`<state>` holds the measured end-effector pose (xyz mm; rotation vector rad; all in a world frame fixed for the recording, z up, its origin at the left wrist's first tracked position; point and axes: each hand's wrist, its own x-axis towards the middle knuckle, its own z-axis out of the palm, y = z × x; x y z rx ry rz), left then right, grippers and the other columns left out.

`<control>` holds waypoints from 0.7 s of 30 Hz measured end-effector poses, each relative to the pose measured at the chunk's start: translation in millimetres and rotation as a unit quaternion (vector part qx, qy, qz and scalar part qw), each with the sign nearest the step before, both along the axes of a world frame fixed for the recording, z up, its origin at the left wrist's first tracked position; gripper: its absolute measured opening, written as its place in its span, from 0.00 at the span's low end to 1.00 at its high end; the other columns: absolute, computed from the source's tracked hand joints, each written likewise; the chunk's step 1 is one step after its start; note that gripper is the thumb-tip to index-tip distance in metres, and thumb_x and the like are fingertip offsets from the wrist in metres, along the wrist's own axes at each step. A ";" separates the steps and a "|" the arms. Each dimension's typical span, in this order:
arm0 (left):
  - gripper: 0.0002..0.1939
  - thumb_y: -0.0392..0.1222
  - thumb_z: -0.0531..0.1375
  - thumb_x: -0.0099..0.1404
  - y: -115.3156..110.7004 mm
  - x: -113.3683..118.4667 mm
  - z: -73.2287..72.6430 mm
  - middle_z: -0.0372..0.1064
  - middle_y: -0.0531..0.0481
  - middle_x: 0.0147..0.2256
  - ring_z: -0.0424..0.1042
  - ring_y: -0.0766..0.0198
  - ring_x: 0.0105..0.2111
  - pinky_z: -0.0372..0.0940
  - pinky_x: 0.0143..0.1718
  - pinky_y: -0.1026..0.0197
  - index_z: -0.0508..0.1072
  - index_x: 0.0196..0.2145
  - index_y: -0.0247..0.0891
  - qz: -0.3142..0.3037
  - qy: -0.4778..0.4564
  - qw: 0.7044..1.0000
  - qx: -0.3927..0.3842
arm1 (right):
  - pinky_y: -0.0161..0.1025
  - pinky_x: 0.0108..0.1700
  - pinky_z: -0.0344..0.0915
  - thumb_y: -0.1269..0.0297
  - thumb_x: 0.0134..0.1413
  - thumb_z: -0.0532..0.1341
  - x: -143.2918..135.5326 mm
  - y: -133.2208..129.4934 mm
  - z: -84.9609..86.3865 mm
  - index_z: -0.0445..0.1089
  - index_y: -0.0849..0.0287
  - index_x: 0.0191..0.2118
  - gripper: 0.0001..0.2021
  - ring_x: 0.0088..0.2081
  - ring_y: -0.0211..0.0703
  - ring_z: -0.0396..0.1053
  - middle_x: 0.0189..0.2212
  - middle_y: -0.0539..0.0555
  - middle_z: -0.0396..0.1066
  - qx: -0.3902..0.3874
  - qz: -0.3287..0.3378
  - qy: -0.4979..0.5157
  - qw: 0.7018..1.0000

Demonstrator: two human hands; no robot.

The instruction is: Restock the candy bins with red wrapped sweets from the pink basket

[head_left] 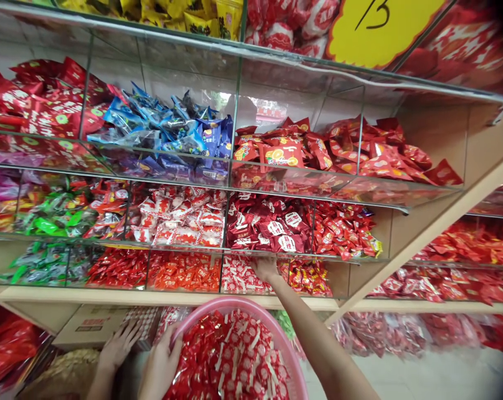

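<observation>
My left hand [163, 355] grips the left rim of a pink plastic basin [295, 361], its thumb over the edge. The basin holds red wrapped candies [201, 344] on the left and red-and-white stick-like wrapped candies [251, 355] on the right. My right arm stretches forward past the basin. My right hand [267, 269] is in a lower shelf compartment, at the red-and-white wrapped candies [239, 275]. Its fingertips are hidden among them, so their hold cannot be made out.
Another person's hand [120, 341] is spread near a cardboard box [91, 328] at lower left. Clear-fronted shelf compartments hold blue packets [151, 122], orange-printed red packets [282, 153] and maroon packets [276, 228]. A yellow price sign [376, 33] hangs above; a wooden divider [434, 205] slants right.
</observation>
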<state>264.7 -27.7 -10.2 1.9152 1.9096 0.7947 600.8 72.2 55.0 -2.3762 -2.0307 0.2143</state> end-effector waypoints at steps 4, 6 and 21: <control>0.12 0.43 0.54 0.52 -0.6 0.5 2.8 0.68 0.54 0.20 0.71 0.60 0.24 0.63 0.21 0.64 0.71 0.36 0.52 -0.004 0.000 1.000 -0.010 | 0.56 0.55 0.35 0.54 0.58 0.41 3.0 -15.4 -7.5 0.49 0.52 0.59 0.24 0.58 0.52 0.44 0.58 0.56 0.50 0.043 0.025 0.033 0.998; 0.12 0.43 0.54 0.52 -0.7 1.5 4.8 0.69 0.54 0.21 0.71 0.59 0.26 0.64 0.22 0.64 0.71 0.35 0.52 -0.009 -0.006 1.000 -0.009 | 0.56 0.54 0.38 0.55 0.58 0.41 2.8 -22.9 -10.3 0.50 0.51 0.58 0.23 0.57 0.51 0.46 0.58 0.54 0.50 0.040 0.031 0.059 0.997; 0.10 0.47 0.54 0.54 10.5 3.0 16.9 0.73 0.50 0.27 0.71 0.56 0.37 0.64 0.33 0.64 0.72 0.26 0.42 -0.028 -0.056 0.996 -0.066 | 0.51 0.54 0.55 0.52 0.54 0.48 -2.3 -229.2 -37.4 0.62 0.52 0.50 0.20 0.55 0.49 0.53 0.53 0.55 0.59 0.355 -0.178 0.394 0.829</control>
